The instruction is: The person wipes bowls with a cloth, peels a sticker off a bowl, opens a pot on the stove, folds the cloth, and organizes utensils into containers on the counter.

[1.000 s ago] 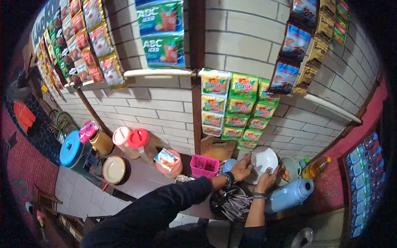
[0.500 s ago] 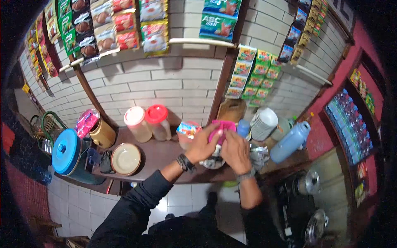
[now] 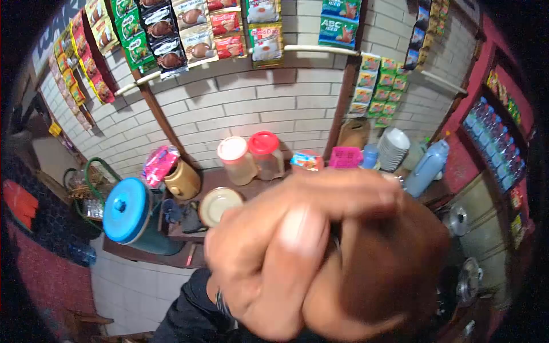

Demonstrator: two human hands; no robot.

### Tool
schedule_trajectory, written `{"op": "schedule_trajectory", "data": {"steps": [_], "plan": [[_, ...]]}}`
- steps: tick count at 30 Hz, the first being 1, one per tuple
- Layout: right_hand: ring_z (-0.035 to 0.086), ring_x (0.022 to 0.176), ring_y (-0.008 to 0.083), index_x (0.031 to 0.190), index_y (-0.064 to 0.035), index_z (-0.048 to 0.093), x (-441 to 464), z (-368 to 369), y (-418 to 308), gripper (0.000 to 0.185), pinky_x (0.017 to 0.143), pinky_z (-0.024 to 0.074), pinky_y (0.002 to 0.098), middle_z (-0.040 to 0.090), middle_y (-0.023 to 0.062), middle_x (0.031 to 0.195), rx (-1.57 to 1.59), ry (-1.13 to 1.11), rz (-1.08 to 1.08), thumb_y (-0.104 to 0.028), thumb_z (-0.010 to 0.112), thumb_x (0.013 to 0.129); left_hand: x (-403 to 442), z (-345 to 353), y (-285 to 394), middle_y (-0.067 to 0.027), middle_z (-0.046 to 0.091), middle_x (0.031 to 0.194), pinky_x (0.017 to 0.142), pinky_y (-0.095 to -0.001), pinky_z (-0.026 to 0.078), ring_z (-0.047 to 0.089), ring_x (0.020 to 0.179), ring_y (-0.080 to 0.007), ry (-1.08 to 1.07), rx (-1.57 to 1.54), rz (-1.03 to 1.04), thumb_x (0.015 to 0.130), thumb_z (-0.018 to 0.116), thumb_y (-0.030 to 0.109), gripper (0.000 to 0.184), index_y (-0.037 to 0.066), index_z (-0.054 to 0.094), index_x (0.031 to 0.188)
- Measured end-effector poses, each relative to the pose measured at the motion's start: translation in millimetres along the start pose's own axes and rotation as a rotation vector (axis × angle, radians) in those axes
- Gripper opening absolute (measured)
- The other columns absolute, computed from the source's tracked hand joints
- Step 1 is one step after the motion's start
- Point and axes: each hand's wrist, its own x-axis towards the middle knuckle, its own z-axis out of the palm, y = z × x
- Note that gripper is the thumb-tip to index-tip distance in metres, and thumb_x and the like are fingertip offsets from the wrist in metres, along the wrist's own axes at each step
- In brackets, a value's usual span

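Both hands are raised close in front of the camera, large and partly blurred. My left hand [image 3: 257,257] is closed, with its thumb pressed against curled fingers. Beside it and touching it, my right hand [image 3: 394,263] is curled in shadow. Whatever lies between them, if anything, is hidden. Behind the hands, on the counter, a pink basket [image 3: 346,157] and a container with a blue-and-red packet [image 3: 307,160] show in part. A cream plate [image 3: 222,206] with a brown rim appears just beyond my left hand.
Two lidded pitchers, one pale-lidded [image 3: 234,163] and one red-lidded [image 3: 266,154], stand against the wall. A blue-lidded drink cooler [image 3: 128,211] is at left. Stacked white bowls [image 3: 394,148] and a blue thermos [image 3: 428,168] are at right. Sachet strips [image 3: 266,37] hang above.
Both hands have left the pink basket on the counter and come up close to the camera. The view has turned left, so the counter items appear farther right.
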Motion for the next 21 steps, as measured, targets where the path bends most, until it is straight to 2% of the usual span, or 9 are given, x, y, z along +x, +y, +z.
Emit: {"op": "schedule_trajectory", "data": {"steps": [5,12,18,19,20,21], "plan": [[0.061,0.072,0.0222,0.078,-0.0095,0.059,-1.3,1.6,9.9,0.012,0.069,0.0494,0.0397,0.053,0.0044,0.068,0.175,-0.031,0.084,-0.016,0.069,0.077,-4.5,-6.0,-1.8,-0.0300,0.071,0.111,0.095,-0.0450,0.056,0.072,0.103,-0.0325,-0.166,0.111,-0.002,0.111,0.041,0.033,0.049,-0.008,0.066,0.102],[0.065,0.076,0.0266,0.089,-0.0062,0.063,5.0,14.1,31.1,0.019,0.067,0.0522,0.0409,0.059,0.0093,0.077,0.172,-0.158,0.204,-0.019,0.073,0.078,-7.5,25.1,-27.4,-0.0260,0.073,0.108,0.092,-0.0452,0.057,0.073,0.100,-0.0337,-0.342,-0.023,0.044,0.111,0.041,0.038,0.053,-0.006,0.068,0.103],[0.069,0.079,0.0305,0.098,-0.0033,0.067,-5.0,13.4,33.5,0.028,0.065,0.0547,0.0419,0.065,0.0136,0.085,0.378,-0.174,-0.155,-0.021,0.076,0.079,19.1,-14.0,3.4,-0.0225,0.074,0.106,0.089,-0.0454,0.058,0.074,0.097,-0.0348,-0.247,0.238,0.387,0.110,0.041,0.043,0.056,-0.005,0.069,0.103],[0.069,0.080,0.0311,0.099,-0.0028,0.067,-6.6,13.8,33.7,0.029,0.065,0.0551,0.0421,0.065,0.0143,0.086,0.391,-0.160,-0.224,-0.021,0.076,0.079,15.7,-12.0,2.2,-0.0241,0.073,0.111,0.096,-0.0472,0.055,0.072,0.103,-0.0369,-0.189,0.203,0.297,0.111,0.036,0.044,0.061,-0.006,0.070,0.109],[0.070,0.080,0.0318,0.101,-0.0023,0.068,-8.1,14.1,33.6,0.031,0.064,0.0555,0.0422,0.066,0.0150,0.087,0.407,-0.147,-0.284,-0.022,0.077,0.079,18.6,-11.5,-6.7,-0.0237,0.074,0.110,0.093,-0.0420,0.055,0.073,0.103,-0.0371,-0.094,0.124,0.303,0.104,0.050,0.024,0.040,-0.009,0.072,0.111],[0.070,0.083,0.0330,0.104,0.0018,0.065,-15.1,23.6,25.0,0.031,0.069,0.0564,0.0435,0.066,0.0185,0.093,0.331,-0.043,-0.220,-0.014,0.075,0.079,17.1,-16.5,-15.0,-0.0236,0.073,0.115,0.098,-0.0412,0.053,0.070,0.111,-0.0362,-0.073,0.083,0.268,0.105,0.049,0.022,0.038,-0.008,0.070,0.115]]}}
